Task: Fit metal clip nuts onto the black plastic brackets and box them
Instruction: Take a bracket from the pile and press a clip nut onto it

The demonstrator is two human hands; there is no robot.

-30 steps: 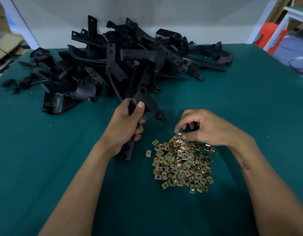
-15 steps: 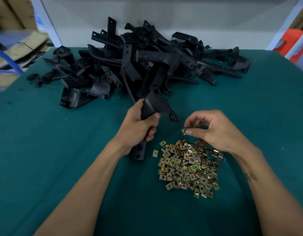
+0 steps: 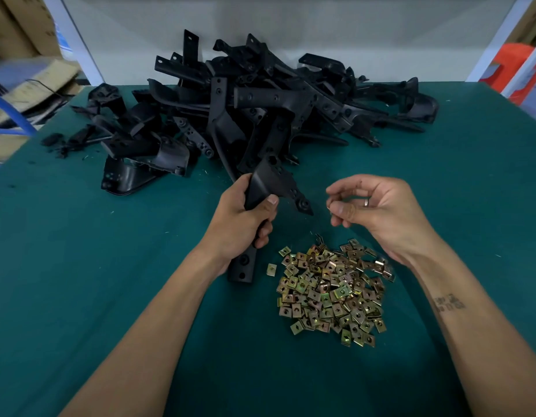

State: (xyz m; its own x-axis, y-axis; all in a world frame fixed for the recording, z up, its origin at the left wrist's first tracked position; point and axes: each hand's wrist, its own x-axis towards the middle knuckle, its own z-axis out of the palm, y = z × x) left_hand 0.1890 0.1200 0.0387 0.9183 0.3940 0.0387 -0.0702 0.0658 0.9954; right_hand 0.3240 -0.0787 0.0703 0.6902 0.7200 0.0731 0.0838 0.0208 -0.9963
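- Left hand (image 3: 241,219) has its grip wrapped around the long black plastic bracket (image 3: 269,188), held just above the pile of brass-coloured metal clip nuts (image 3: 331,293) on the green tabletop (image 3: 80,266).
- Bracket's long axis runs from near the pile's left edge up and away – its pointed tab with a hole (image 3: 304,204) juts right.
- Right hand (image 3: 378,212) sits just right of that tab, fingertips pinched together; I think on one clip nut, but it's too small to be sure.
- Next move, I'd guess – slide the nut leftward onto the tab.
- Big heap of black brackets (image 3: 260,109) lies behind, no box in sight.
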